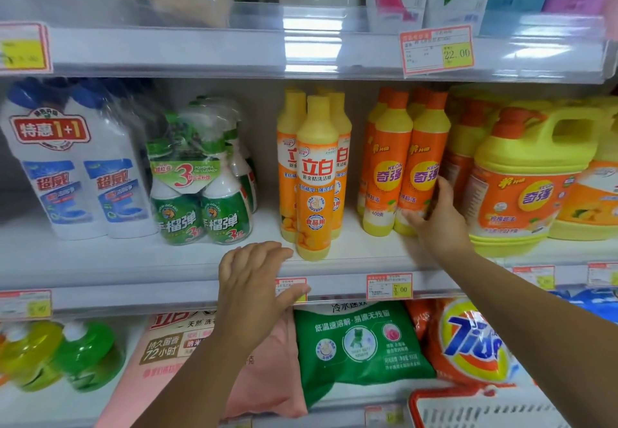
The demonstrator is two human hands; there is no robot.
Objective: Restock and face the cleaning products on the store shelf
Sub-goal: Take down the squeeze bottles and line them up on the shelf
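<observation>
On the middle shelf (100, 260) the orange bottle (423, 160) stands upright, long axis vertical, right of centre. My right hand (441, 220) is nearer, its grip wrapped round the bottle's lower body. My left hand (254, 280) rests released on the shelf lip. The label reads "KEON"; the price tag (389, 286) reads "3.00".

Glossy plastic bottles (422, 163); smooth clear shelf rail (234, 49).

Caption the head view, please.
Right hand grips an orange Keon dish-soap bottle on the middle shelf; left hand rests on its edge.
</observation>
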